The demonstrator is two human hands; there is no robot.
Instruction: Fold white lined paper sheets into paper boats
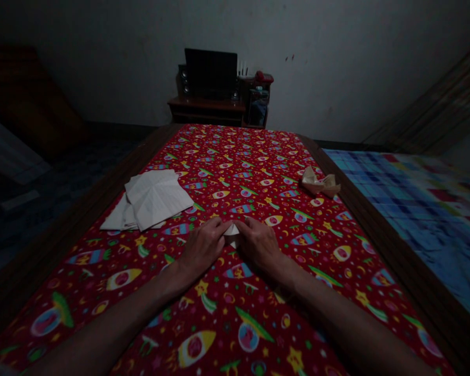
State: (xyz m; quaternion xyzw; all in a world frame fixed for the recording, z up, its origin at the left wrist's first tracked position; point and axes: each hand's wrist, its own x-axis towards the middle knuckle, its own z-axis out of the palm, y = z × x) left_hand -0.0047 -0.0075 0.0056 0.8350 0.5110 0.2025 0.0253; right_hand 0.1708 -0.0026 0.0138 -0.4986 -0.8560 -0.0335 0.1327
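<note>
Between my two hands is a small piece of folded white paper, just above or on the red patterned cloth. My left hand is closed, pinching the paper's left side with thumb and finger. From the other side my right hand grips its right edge, fingers curled. Much of the paper is hidden behind the fingers. To the left of my hands lies a loose stack of white paper sheets with crease lines on the top one. A folded tan paper piece sits over to the right.
The cloth covers a long surface with dark brown wooden edges. At its far end stand a monitor and a red telephone on a wooden desk. A blue checked sheet spreads out at the right.
</note>
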